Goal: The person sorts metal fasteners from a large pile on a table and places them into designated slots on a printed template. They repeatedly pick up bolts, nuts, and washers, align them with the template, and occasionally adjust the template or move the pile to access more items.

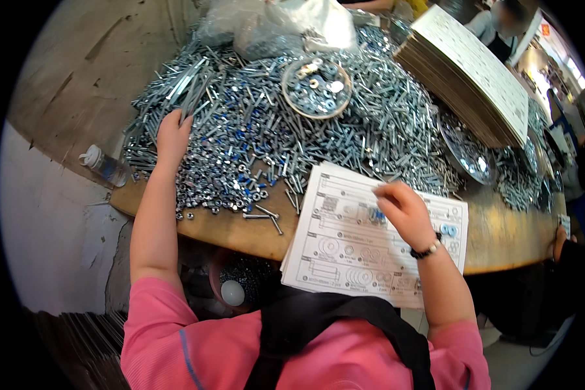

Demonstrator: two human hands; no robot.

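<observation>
My left hand (172, 138) reaches into a big heap of silver bolts and nuts (273, 130) on a wooden table (234, 229), fingers down among the bolts at the heap's left side; whether it holds any is hidden. My right hand (402, 207) rests with pinched fingers on a white printed sheet (344, 250) with part drawings, touching small blue-and-silver nuts (377, 216) laid on it. Two more blue nuts (448, 230) lie on the sheet right of my wrist, which wears a dark bracelet.
A round metal dish (316, 86) with washers sits on the heap. A clear plastic bag (273, 26) lies behind it. A stack of printed cards (474, 78) and another metal dish (465, 151) are at right. A plastic bottle (104, 166) lies left. Another person sits opposite.
</observation>
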